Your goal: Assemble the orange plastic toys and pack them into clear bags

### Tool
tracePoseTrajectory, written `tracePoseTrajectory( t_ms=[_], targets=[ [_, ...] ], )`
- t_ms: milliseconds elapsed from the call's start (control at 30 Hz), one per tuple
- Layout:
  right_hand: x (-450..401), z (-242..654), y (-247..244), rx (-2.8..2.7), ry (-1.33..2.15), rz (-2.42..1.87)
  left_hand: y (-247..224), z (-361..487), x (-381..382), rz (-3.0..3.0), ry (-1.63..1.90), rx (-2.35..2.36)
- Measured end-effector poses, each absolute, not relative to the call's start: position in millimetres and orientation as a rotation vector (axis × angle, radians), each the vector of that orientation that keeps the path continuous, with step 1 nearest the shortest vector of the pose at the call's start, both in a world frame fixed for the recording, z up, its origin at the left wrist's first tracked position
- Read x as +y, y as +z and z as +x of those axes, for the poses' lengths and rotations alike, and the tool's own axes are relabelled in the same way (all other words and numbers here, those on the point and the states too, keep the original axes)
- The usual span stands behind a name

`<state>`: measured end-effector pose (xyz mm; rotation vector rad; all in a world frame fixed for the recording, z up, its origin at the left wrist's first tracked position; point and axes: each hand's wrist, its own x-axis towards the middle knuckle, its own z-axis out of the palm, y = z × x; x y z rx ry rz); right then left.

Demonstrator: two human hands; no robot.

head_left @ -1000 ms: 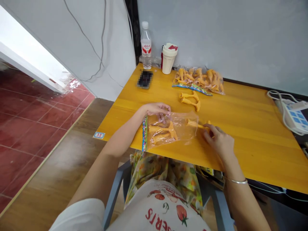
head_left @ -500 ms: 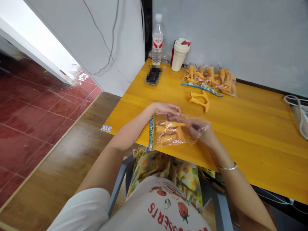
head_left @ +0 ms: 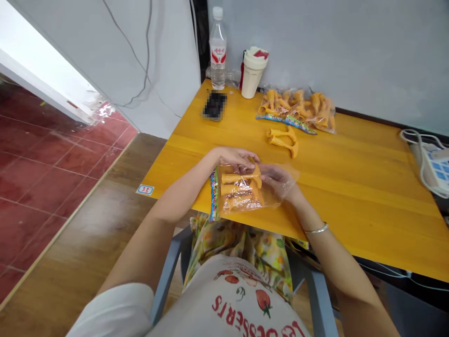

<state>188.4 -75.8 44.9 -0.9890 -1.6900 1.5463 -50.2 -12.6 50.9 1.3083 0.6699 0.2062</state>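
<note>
One orange piece (head_left: 243, 177) was touched inside the clear bag (head_left: 272, 200) by the right hand (head_left: 279, 180), and the bag's upper edge by the left hand (head_left: 237, 157); whether either was gripped could not be told. With that piece just slid in, the bag was fuller; loose pieces (head_left: 293, 149) were left beyond it.

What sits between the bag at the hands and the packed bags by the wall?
Loose orange pieces lie on the table there, beyond the bag at the hands, as the head view shows.

Wooden table (head_left: 368, 187) with bottle (head_left: 218, 56), cup (head_left: 253, 76), bags (head_left: 291, 122), orange pieces (head_left: 294, 149).
</note>
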Motion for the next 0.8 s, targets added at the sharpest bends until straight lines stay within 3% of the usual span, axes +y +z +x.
tracePoseTrajectory(
  t_ms=[267, 500, 800],
  targets=[
    [-56, 199, 37, -1.838, 1.310, -1.195, 50, -48, -12, 1.384, 0.179, 0.609],
    [-1, 236, 61, -2.163, 0.334, -1.633, 46, -48, -9, 1.353, 0.146, 0.650],
    [11, 194, 65, -2.400, -0.067, -1.777, 54, -48, -11, 1.383, 0.124, 0.673]
  ],
)
